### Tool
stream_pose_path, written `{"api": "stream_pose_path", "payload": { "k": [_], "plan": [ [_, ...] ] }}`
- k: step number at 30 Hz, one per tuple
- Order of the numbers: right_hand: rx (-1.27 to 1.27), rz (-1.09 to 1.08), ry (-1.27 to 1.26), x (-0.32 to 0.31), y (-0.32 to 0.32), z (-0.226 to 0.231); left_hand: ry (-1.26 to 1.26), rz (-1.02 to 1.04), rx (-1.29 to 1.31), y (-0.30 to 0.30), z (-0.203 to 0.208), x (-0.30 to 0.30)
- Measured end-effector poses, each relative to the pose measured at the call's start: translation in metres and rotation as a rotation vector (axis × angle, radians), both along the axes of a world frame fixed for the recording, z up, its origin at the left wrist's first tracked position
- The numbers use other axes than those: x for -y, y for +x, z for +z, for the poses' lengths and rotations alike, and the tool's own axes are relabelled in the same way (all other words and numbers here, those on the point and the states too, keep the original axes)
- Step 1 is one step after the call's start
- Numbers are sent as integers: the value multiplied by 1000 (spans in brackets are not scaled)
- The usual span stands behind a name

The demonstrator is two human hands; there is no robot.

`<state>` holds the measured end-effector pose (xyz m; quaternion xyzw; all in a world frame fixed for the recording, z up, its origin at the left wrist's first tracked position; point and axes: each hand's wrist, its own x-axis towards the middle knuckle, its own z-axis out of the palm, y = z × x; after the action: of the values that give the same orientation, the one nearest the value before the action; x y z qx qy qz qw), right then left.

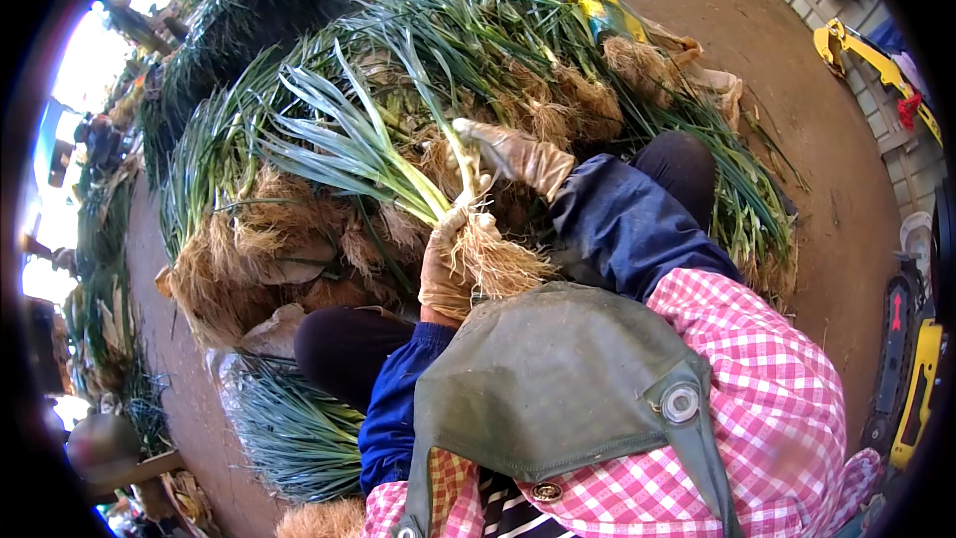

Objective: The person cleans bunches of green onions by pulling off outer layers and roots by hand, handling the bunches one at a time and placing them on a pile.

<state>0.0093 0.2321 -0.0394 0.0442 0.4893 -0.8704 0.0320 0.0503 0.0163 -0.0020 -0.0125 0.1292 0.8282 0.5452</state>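
My left hand (444,277), in a tan, soiled glove, is closed around the lower stems of a small bunch of green onions (423,191). Their long blue-green leaves fan out to the upper left. Pale, stringy roots (498,259) hang out on the right side of that hand, close to my apron (558,374). My right hand (523,157), gloved too, reaches in from the right with its fingers closed at the pale stem of one upright onion in the bunch. The fingertips are partly blurred.
A big heap of green onions (478,25) with matted roots curves around in front of me. More lie by my left knee (289,428). A yellow sack (602,10) sits at the heap's far side. On the right, a yellow toy-like excavator arm (876,60) stands by a tiled wall.
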Motion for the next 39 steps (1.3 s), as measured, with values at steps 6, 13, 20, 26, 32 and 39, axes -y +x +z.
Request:
{"api": "stream_pose_path", "payload": {
  "k": [6, 13, 20, 26, 32, 39],
  "plan": [
    [-22, -219, 832, 54, -31, 32, -222, 175, -1, -14, -47, 19],
    [-145, -360, 798, 55, -6, 30, -400, 145, -4, -4, -13, 1],
    [41, 153, 59, 53, 73, 74, -279, 281, -20, -9, -14, 9],
    [51, 166, -95, 50, 83, 80, -159, 235, -41, 1, 8, 12],
    [-203, 350, 33, -10, 104, 115, -237, 195, -92, -14, 3, 7],
    [470, -51, 935, -231, 235, 168, 145, 338, -203, -3, 66, 17]
  ]
}}
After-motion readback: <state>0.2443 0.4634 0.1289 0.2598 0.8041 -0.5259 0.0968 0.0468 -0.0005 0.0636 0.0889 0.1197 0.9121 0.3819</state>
